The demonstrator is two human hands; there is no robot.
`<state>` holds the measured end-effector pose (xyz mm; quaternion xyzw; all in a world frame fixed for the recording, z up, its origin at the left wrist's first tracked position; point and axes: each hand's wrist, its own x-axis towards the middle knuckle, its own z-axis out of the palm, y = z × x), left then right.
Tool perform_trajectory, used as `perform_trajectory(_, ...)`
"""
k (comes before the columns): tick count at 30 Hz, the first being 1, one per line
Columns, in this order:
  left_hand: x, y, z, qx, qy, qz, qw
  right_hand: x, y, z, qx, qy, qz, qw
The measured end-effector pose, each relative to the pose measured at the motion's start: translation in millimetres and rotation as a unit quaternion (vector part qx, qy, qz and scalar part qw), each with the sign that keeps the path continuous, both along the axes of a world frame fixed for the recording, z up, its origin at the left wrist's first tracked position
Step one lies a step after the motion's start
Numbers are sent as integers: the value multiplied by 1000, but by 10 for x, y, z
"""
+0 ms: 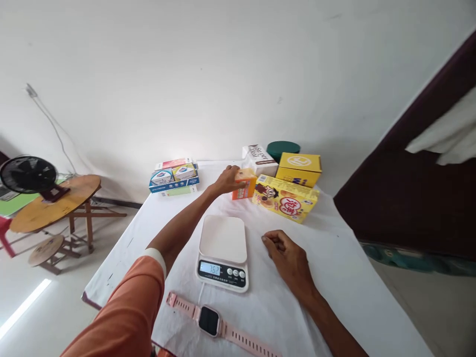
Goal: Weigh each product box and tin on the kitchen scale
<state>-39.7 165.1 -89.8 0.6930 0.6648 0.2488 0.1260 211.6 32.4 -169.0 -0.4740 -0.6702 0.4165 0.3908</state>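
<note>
My left hand (227, 180) reaches far across the white table (334, 277) and is closed on a small orange box (245, 183), which stands beside a yellow snack box (285, 198). My right hand (286, 255) rests on the tablecloth just right of a white kitchen scale (223, 250), its fingers curled under, with nothing visible in them. The scale's pan is bare and its display shows digits.
A pink smartwatch (211, 322) lies near the front edge. At the back stand a blue pack of boxes (174, 178), a white-brown box (259, 159), a yellow box (299, 168) and a green round tin (282, 148). A wooden round table (52, 201) with a fan (28, 174) stands left.
</note>
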Motion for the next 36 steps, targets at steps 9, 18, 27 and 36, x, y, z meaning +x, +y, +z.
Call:
perform_trajectory(9,-1156,-972,235,201,111,118,966,2,9,11,-5,-37,-10,999)
perform_trajectory(18,-2293,-1419,379,-81,158,259,949,-14,-19,39,-18,-48,-17,999)
perform_trajectory(27,-2238,-1723,403,13,108,248,963,-38,-33,72,6,-36,-13,999)
perform_trajectory(36,-874,-2196,141,14,17,-22,1000,-43,-60,94,7,-14,-14,1000)
